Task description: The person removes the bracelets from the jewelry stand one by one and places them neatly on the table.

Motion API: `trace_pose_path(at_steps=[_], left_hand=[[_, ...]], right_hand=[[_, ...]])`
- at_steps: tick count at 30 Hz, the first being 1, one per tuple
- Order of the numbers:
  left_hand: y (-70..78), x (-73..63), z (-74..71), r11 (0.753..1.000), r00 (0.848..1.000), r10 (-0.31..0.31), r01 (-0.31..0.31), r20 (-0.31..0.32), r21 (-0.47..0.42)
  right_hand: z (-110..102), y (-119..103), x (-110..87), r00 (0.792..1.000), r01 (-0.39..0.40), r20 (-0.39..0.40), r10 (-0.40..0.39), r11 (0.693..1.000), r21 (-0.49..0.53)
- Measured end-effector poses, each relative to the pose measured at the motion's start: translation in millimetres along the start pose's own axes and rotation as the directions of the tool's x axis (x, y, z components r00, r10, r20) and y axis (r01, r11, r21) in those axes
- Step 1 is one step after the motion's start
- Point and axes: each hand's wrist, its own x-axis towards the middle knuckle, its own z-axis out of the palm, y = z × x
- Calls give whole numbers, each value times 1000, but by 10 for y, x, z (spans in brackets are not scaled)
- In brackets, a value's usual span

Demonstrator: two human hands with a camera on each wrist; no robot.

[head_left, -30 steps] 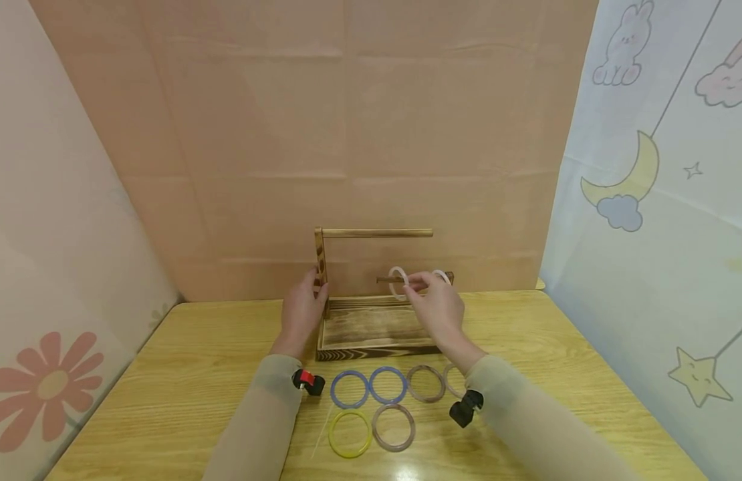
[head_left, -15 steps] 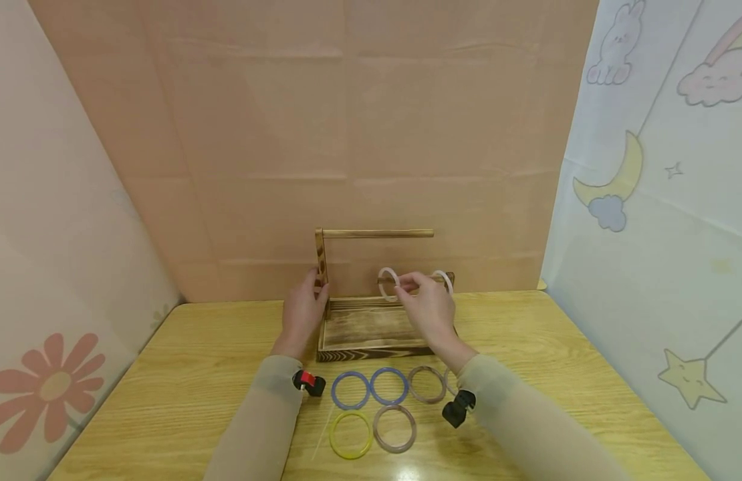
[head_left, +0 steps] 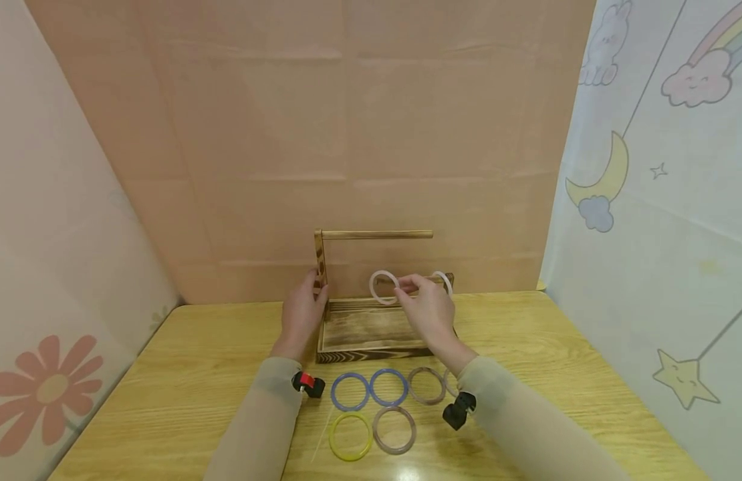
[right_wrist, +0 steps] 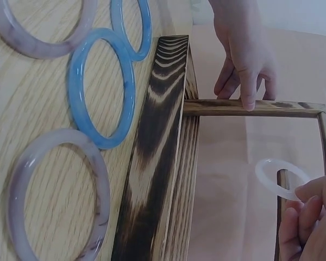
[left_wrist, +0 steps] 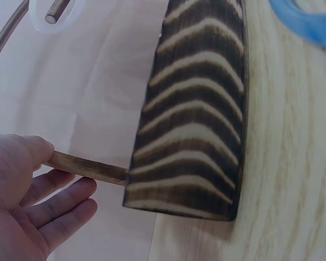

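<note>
A dark-striped wooden stand [head_left: 377,351] has a tray base, an upper bar [head_left: 377,234] and a lower peg [right_wrist: 281,215]. My left hand [head_left: 301,307] grips the stand's left upright [left_wrist: 89,167], thumb on one side and fingers on the other. At the lower peg's free end my right hand [head_left: 430,310] pinches a white bangle [head_left: 372,287] between thumb and fingers. The peg's tip shows inside this ring in all the views. A second white bangle [head_left: 449,284] hangs farther right on the same peg, partly hidden by the right hand.
In front of the stand, several bangles lie flat on the wood-grain table [head_left: 214,347]: blue ones [head_left: 349,409], a brownish one [head_left: 427,403], a purplish one [head_left: 394,452] and a yellow one [head_left: 350,459]. Another is partly covered by the right wrist camera [head_left: 458,411]. A backdrop [head_left: 257,133] stands behind.
The right hand has drawn the white bangle leftward along the lower peg to its free end, and the ring has turned more face-on. The left hand stays on the upright.
</note>
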Motion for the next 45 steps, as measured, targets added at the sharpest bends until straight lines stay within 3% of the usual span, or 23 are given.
trace_pose_path(at_steps=[19, 45], left_hand=[[-87, 24, -11, 1000, 1000, -3, 3, 4, 3], [-202, 45, -23, 1000, 1000, 26, -26, -7, 8]], right_hand=[[-53, 8, -72, 1000, -17, 9, 17, 1000, 1], [-298, 156, -461, 995, 1, 96, 1, 1000, -26]])
